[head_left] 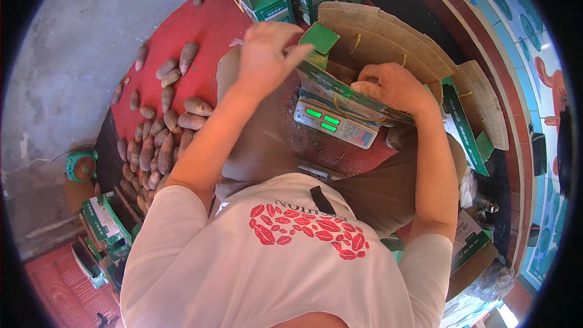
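Note:
A cardboard box (358, 42) with green printed sides and raised brown flaps stands open on a digital scale (337, 123). The scale has lit green displays and a keypad. My right hand (395, 87) reaches over the box's near wall with its fingers curled; whatever they hold is hidden. Brownish shapes show faintly inside the box. My left hand (267, 54) is raised beside the box's left end, next to a green flap (320, 39). Its thumb is spread from the fingers, it is slightly blurred, and nothing shows in it.
Long brown tubers (164, 152) lie piled and scattered on the red floor (215, 24) to the left. Several open green cartons (270, 3) stand at the back. Another carton (464, 124) is at the right, with more (106, 222) at lower left. A grey wall (79, 42) bounds the left.

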Demonstrator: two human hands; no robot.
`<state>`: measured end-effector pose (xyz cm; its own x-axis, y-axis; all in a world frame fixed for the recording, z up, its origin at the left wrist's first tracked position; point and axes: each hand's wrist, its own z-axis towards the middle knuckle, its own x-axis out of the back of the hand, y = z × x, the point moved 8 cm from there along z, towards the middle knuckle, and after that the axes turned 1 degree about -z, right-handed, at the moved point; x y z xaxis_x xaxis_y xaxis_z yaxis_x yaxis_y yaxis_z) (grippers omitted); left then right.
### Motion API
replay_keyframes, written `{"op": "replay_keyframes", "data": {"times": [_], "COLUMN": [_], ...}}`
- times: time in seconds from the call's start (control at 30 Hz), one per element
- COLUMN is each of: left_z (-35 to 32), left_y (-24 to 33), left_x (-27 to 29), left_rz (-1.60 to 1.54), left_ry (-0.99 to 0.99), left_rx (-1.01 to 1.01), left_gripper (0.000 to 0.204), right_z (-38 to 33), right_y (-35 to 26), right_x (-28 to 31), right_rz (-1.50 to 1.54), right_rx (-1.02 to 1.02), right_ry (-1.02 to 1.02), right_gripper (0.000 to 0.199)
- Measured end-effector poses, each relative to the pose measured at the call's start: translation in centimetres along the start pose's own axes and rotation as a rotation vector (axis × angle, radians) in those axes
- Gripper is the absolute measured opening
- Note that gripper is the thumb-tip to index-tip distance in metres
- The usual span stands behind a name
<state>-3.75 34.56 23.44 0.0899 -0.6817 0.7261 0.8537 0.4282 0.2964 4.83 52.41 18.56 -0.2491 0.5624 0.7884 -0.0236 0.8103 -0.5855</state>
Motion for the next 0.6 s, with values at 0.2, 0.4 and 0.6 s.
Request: {"op": "replay_keyframes", "data": {"times": [0.2, 0.4, 0.6], "left_z": [-3.7, -16.8, -33.5], "left_y": [-9.1, -18.9, -21.6], "left_x": [7.3, 6.3, 1.5], "left_rz": [-0.142, 0.122, 0.273], "left_ry": [0.243, -0.100, -0.697], "left_rx": [0.417, 0.737, 0.936], "left_gripper": [0.018, 0.028, 0.031], "right_z": [-0.1, -0.3, -0.9], "right_y": [0.1, 0.6, 0.9], "right_x": [2.2, 3.7, 4.7], "right_rz": [-0.031, -0.043, -0.068], "right_rx": [0.001, 0.045, 0.033], "right_ry": [0.186, 0.391, 0.540], "right_gripper": [0.033, 0.025, 0.023]}}
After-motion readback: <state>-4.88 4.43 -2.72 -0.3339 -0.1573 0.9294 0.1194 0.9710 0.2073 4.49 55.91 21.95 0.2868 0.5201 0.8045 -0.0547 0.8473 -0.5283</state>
